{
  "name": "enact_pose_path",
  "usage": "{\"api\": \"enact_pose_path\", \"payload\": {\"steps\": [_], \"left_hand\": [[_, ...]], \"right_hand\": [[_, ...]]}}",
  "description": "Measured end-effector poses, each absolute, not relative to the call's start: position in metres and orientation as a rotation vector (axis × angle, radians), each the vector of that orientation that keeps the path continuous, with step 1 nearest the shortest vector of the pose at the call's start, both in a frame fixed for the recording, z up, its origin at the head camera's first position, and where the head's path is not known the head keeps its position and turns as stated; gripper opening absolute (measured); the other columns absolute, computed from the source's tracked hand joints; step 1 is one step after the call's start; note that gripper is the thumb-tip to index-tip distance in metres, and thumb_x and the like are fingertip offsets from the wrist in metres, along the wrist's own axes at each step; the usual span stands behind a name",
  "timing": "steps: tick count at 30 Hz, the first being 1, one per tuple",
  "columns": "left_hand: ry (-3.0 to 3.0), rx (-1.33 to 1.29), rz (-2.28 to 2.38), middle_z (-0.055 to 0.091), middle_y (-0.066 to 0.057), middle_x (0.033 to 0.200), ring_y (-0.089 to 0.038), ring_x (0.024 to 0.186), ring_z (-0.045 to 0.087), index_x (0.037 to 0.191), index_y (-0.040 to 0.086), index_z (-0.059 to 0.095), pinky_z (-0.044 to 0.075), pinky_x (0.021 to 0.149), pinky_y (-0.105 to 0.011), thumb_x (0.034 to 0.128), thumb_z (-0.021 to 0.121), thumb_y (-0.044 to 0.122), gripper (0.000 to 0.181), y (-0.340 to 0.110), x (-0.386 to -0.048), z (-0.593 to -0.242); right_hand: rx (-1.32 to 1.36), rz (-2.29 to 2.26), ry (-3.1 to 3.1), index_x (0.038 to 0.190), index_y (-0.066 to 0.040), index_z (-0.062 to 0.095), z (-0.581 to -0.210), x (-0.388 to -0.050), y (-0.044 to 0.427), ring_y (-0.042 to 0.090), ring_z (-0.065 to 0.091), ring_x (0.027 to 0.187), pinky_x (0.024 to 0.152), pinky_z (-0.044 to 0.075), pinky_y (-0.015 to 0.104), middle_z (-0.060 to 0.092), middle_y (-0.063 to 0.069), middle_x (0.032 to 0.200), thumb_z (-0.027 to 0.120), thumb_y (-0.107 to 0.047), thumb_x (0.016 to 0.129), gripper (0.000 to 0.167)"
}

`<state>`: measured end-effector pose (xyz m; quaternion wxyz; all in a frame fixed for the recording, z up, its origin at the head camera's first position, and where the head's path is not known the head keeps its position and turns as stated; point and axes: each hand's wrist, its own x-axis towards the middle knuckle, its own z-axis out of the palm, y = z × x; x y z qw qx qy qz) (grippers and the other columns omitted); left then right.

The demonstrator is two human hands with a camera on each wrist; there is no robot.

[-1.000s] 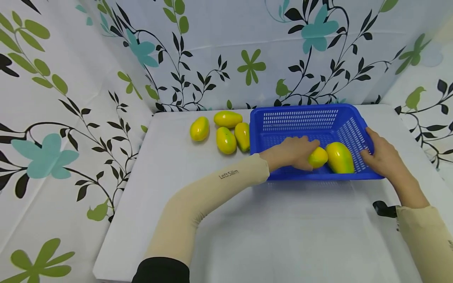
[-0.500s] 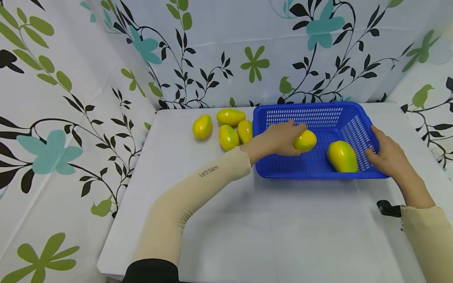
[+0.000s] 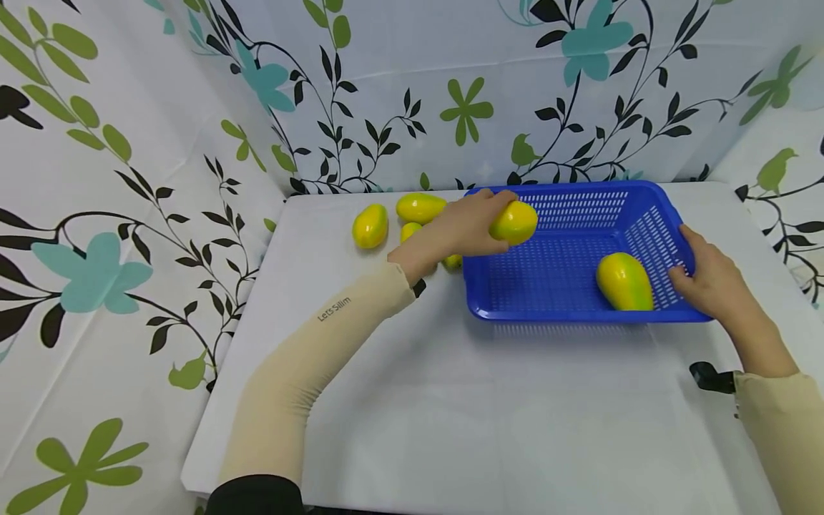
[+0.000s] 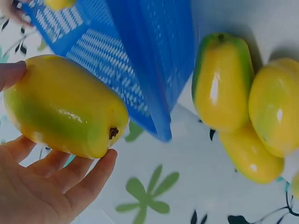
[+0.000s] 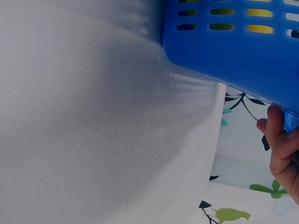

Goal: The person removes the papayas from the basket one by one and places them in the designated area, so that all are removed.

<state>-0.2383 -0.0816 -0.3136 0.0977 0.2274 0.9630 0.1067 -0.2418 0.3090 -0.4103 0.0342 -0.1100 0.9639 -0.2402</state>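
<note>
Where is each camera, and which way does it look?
Head: on the head, facing forward and down at the basket; left grip, right grip and sleeves show.
Left wrist: on that wrist, facing the held fruit; left grip shows, plus some right grip.
Right wrist: on that wrist, facing the table and basket's side; right grip shows.
Head and left wrist both show the held fruit.

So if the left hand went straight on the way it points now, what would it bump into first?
Probably the far wall of the blue basket, with the yellow fruit in the left hand leading. Height is unclear, though: it might pass above and meet the patterned curtain.
</note>
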Motion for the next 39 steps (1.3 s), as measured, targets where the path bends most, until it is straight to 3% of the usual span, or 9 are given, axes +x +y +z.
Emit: {"api": "enact_pose_path", "payload": {"steps": [6, 21, 28, 39], "left_hand": [[2.902, 0.589, 0.398, 0.045, -0.009, 0.144, -0.022, 0.12, 0.051, 0.155, 0.02, 0.028, 0.046, 0.097, -0.039, 0.0897, 0.065, 0.043, 0.078, -0.115, -0.239, -0.307], [2.988, 0.295, 0.595, 0.051, -0.012, 0.133, -0.026, 0.105, 0.055, 0.152, 0.017, 0.034, 0.048, 0.089, -0.048, 0.087, 0.068, 0.038, 0.076, -0.197, -0.226, -0.327], [2.983, 0.189, 0.591, 0.047, -0.015, 0.142, -0.03, 0.119, 0.051, 0.152, 0.013, 0.033, 0.045, 0.097, -0.053, 0.0871, 0.068, 0.035, 0.077, -0.224, -0.229, -0.344], [2.973, 0.006, 0.471, 0.048, -0.021, 0.134, -0.038, 0.117, 0.052, 0.151, 0.014, 0.034, 0.044, 0.094, -0.061, 0.0864, 0.069, 0.04, 0.078, -0.252, -0.228, -0.38]], "right_hand": [[-0.344, -0.737, 2.968, 0.154, 0.007, 0.004, -0.412, -0.243, 0.31, 0.066, 0.036, 0.113, 0.09, 0.031, 0.077, 0.031, 0.048, 0.133, 0.047, -0.006, 0.093, 0.075], [-0.357, -0.718, 2.966, 0.153, 0.008, 0.004, -0.41, -0.243, 0.308, 0.066, 0.035, 0.115, 0.091, 0.03, 0.077, 0.03, 0.047, 0.136, 0.048, -0.008, 0.094, 0.075], [-0.334, -0.712, 2.972, 0.153, 0.007, 0.004, -0.412, -0.241, 0.309, 0.066, 0.035, 0.115, 0.09, 0.031, 0.077, 0.03, 0.047, 0.137, 0.048, -0.009, 0.094, 0.076], [-0.333, -0.706, 2.974, 0.154, 0.007, 0.004, -0.411, -0.242, 0.308, 0.066, 0.036, 0.115, 0.089, 0.031, 0.077, 0.03, 0.047, 0.137, 0.048, -0.008, 0.094, 0.076]]}}
